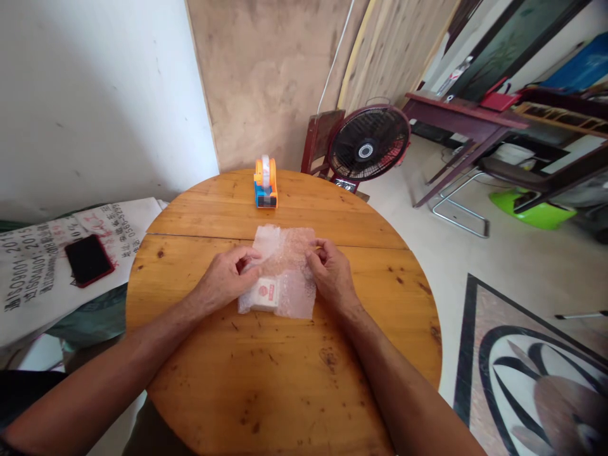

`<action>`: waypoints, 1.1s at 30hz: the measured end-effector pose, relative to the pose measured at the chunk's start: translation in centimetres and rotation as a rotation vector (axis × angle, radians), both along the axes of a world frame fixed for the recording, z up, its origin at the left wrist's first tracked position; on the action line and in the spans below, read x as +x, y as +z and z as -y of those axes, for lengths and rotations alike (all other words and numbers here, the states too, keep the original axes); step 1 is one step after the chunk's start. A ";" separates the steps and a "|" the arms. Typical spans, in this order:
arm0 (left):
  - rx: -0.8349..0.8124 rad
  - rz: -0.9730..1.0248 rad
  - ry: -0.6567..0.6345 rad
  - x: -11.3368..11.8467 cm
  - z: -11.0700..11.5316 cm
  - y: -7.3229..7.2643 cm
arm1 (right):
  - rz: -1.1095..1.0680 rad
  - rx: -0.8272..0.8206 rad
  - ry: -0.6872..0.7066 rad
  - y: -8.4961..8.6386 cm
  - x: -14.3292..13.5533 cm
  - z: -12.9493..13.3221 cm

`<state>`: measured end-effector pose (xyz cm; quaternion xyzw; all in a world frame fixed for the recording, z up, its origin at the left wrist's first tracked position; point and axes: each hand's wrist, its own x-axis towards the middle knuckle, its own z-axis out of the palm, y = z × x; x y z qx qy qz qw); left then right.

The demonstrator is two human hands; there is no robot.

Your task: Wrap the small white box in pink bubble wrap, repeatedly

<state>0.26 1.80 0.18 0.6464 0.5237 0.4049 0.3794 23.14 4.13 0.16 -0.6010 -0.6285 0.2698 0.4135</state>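
A sheet of bubble wrap [294, 253] lies on the round wooden table [266, 386] in front of me. On its near left part sits a small white box [265, 293] with red print, and some of the clear wrap seems to lie over it. My left hand [231, 273] pinches the left edge of the wrap between thumb and fingers, just above the box. At the right edge, my right hand [331, 269] grips the wrap with thumb and curled fingers.
An orange and blue tape dispenser [265, 185] stands on the table beyond the wrap. To the left, a phone [90, 260] rests on a printed white sack [35, 266]. A black fan [368, 145] stands behind the table's right edge, near a dark red desk [465, 120].
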 end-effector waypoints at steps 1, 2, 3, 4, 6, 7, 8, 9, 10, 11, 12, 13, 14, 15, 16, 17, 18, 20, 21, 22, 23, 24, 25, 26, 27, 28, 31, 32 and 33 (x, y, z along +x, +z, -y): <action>-0.016 0.016 0.015 -0.2 -0.2 0.0 | 0.041 0.015 -0.010 0.1 0.1 0.0; -0.027 0.025 0.041 -0.4 -0.4 0.0 | 0.072 0.022 -0.017 0.1 0.2 0.1; -0.036 0.031 0.078 -0.7 -0.6 0.1 | 0.096 0.024 -0.020 0.2 0.3 0.1; -0.047 0.035 0.117 -1.1 -0.9 0.1 | 0.115 0.021 -0.022 0.3 0.4 0.0; -0.089 0.046 0.181 -1.8 -1.4 0.2 | 0.146 0.016 -0.031 0.4 0.6 -0.1; -0.112 0.042 0.201 -2.1 -1.6 0.3 | 0.165 0.014 -0.035 0.4 0.7 -0.1; -0.131 0.027 0.212 -2.3 -1.8 0.3 | 0.192 0.011 -0.040 0.4 0.9 -0.2; -0.141 0.000 0.221 -2.5 -1.9 0.3 | 0.225 0.009 -0.049 0.4 1.0 -0.3; -0.142 -0.037 0.223 -2.6 -2.0 0.3 | 0.264 0.006 -0.058 0.4 1.1 -0.4; -0.126 -0.075 0.219 -2.7 -2.1 0.2 | 0.301 0.001 -0.065 0.3 1.1 -0.5; -0.090 -0.107 0.210 -2.6 -2.1 0.2 | 0.331 -0.006 -0.067 0.3 1.2 -0.5; -0.035 -0.129 0.200 -2.6 -2.1 0.2 | 0.347 -0.014 -0.069 0.2 1.2 -0.6; 0.035 -0.144 0.191 -2.4 -2.1 0.1 | 0.349 -0.022 -0.067 0.2 1.2 -0.6; 0.112 -0.154 0.188 -2.3 -2.1 0.1 | 0.339 -0.029 -0.064 0.2 1.1 -0.5; 0.179 -0.158 0.186 -2.1 -2.1 0.1 | 0.319 -0.031 -0.059 0.3 1.1 -0.5; 0.222 -0.155 0.189 -1.9 -2.2 0.0 | 0.294 -0.027 -0.052 0.4 1.0 -0.4; 0.234 -0.146 0.190 -1.8 -2.2 0.0 | 0.268 -0.017 -0.041 0.4 0.9 -0.4; 0.202 -0.110 0.196 -1.5 -2.3 -0.1 | 0.221 0.008 -0.011 0.6 0.8 -0.3; 0.177 -0.085 0.203 -1.5 -2.4 0.0 | 0.203 0.019 0.003 0.6 0.7 -0.3; 0.156 -0.058 0.221 -1.4 -2.4 0.0 | 0.190 0.027 0.009 0.7 0.7 -0.4; 0.137 -0.028 0.248 -1.4 -2.5 0.1 | 0.181 0.031 0.004 0.7 0.7 -0.4; 0.109 0.011 0.283 -1.5 -2.5 0.2 | 0.175 0.033 -0.010 0.7 0.8 -0.5; 0.073 0.056 0.318 -1.7 -2.6 0.3 | 0.172 0.033 -0.027 0.7 0.8 -0.6; 0.034 0.098 0.351 -1.8 -2.7 0.4 | 0.172 0.033 -0.047 0.6 0.9 -0.6; -0.004 0.134 0.375 -2.0 -2.8 0.4 | 0.179 0.035 -0.065 0.6 1.0 -0.7; -0.034 0.161 0.391 -2.3 -2.9 0.3 | 0.197 0.035 -0.078 0.6 1.1 -0.8; -0.067 0.180 0.400 -2.8 -3.4 0.1 | 0.277 0.028 -0.086 0.6 1.3 -0.9; -0.072 0.183 0.398 -2.9 -3.5 0.0 | 0.296 0.023 -0.085 0.6 1.3 -0.9; -0.077 0.186 0.392 -3.0 -3.6 -0.1 | 0.310 0.018 -0.082 0.6 1.3 -0.9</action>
